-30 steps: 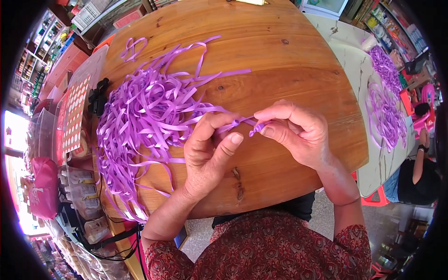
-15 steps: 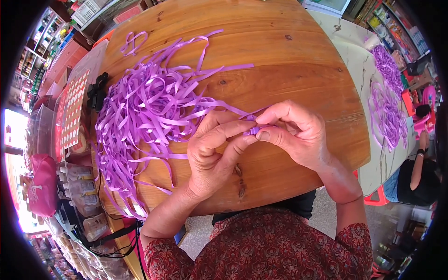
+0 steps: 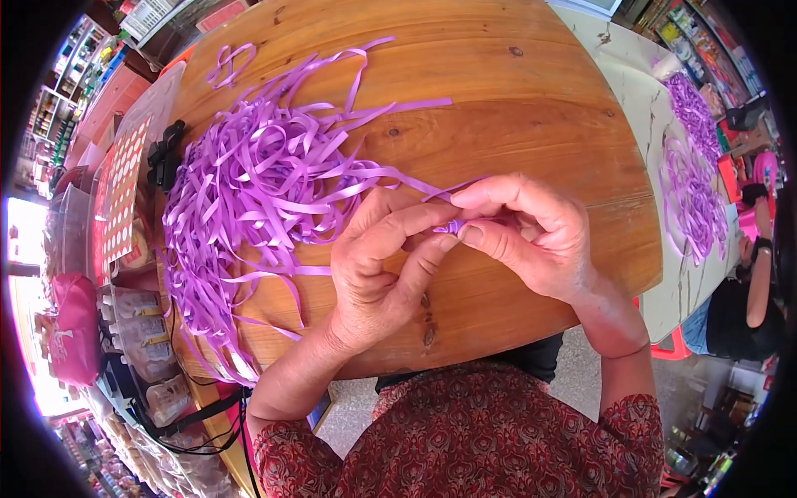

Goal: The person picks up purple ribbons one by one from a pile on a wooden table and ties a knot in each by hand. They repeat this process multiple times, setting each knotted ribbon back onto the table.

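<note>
A small folded piece of purple ribbon [image 3: 450, 227] is pinched above the wooden table between my two hands. My left hand [image 3: 378, 266] closes thumb and forefinger on its left side. My right hand [image 3: 531, 236] grips it from the right, thumb and fingertips pressed close, so most of the piece is hidden. A big tangled heap of purple ribbons [image 3: 257, 178] spreads over the table's left side, beside my left hand. Some strands run from it toward my fingers; whether one joins the held piece I cannot tell.
The wooden table [image 3: 498, 100] has a loose ribbon loop [image 3: 232, 65] at its far left. Black clip-like objects [image 3: 168, 156] and a dotted sticker sheet [image 3: 129, 191] lie along its left edge. On the white table [image 3: 656, 282] at right are more purple ribbons [image 3: 696, 199]; another person [image 3: 743, 307] sits there.
My right hand has drawn slightly rightward, and its fingertips have shifted on the ribbon. Less of the folded piece shows now. The whole view has shifted a little.
</note>
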The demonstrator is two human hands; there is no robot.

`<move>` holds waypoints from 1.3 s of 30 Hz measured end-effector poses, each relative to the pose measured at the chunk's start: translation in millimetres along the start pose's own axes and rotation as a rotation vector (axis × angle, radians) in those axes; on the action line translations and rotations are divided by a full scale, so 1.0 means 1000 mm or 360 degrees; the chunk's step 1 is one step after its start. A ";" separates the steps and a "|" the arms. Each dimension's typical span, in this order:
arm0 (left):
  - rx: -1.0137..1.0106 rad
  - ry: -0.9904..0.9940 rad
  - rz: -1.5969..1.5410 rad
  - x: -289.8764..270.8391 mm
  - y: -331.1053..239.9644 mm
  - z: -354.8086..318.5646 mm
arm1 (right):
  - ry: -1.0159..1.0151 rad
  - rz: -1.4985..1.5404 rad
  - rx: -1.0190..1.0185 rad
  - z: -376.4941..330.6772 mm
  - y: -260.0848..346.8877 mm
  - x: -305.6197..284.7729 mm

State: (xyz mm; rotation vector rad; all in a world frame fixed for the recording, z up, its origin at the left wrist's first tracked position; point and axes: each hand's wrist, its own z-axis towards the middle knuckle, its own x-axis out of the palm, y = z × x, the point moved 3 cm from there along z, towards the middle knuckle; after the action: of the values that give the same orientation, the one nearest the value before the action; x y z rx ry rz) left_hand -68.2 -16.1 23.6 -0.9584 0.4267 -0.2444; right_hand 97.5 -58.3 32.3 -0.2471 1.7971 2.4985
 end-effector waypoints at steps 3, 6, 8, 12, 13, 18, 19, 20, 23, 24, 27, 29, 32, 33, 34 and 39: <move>0.0111 0.0057 -0.0001 0.000 0.005 -0.001 | 0.0010 0.0026 0.0026 0.000 0.001 0.000; 0.0106 0.0051 -0.0178 0.001 0.010 -0.002 | -0.0001 0.0009 0.0035 0.000 0.000 0.000; -0.0079 0.0063 -0.0138 -0.001 0.008 -0.001 | -0.0011 -0.0005 0.0029 0.000 0.000 -0.001; -0.0136 0.0069 -0.0271 0.004 0.001 0.000 | 0.0034 0.0101 0.0050 0.001 -0.002 -0.003; -0.0151 0.0074 -0.0304 0.005 0.000 0.000 | 0.0061 0.0147 0.0046 0.001 -0.002 -0.003; 0.0009 0.0053 -0.0374 0.003 0.009 -0.003 | 0.0025 0.0075 0.0040 0.001 0.002 0.002; -0.0058 0.0046 -0.0443 0.002 0.011 -0.004 | 0.0013 0.0016 0.0041 0.001 0.003 0.002; -0.0126 0.0037 -0.0509 0.001 0.012 -0.005 | 0.0017 0.0019 0.0042 0.003 0.003 0.002; -0.0171 -0.0033 -0.0479 0.003 0.012 -0.009 | 0.0056 -0.0468 -0.0330 0.006 0.010 0.003; -0.0171 -0.0034 -0.0479 0.003 0.011 -0.009 | 0.0030 -0.0434 -0.0319 0.006 0.009 0.004; -0.0091 -0.0069 -0.0402 0.000 0.005 -0.007 | 0.0036 -0.0422 -0.0246 0.004 0.011 0.004; 0.0008 -0.0151 -0.0140 -0.004 0.001 -0.008 | 0.0067 -0.0441 -0.0185 0.003 0.014 0.006; -0.0044 -0.0219 -0.0182 -0.004 0.005 -0.012 | 0.0122 -0.0514 -0.0300 0.003 0.017 0.011; -0.0045 -0.0217 -0.0183 -0.004 0.005 -0.012 | 0.0121 -0.0514 -0.0298 0.003 0.017 0.009; -0.0051 -0.0205 -0.0135 -0.005 0.005 -0.012 | 0.0152 -0.0509 -0.0250 0.004 0.016 0.007; -0.0043 -0.0132 -0.0227 -0.002 0.008 -0.005 | 0.0126 -0.0411 -0.0134 0.005 0.007 0.006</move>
State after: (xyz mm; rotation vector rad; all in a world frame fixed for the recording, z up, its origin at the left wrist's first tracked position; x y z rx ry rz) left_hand -72.7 -14.8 15.3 -1.0234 0.2869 -0.3276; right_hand 90.5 -56.5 39.3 -0.5518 1.5711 2.4137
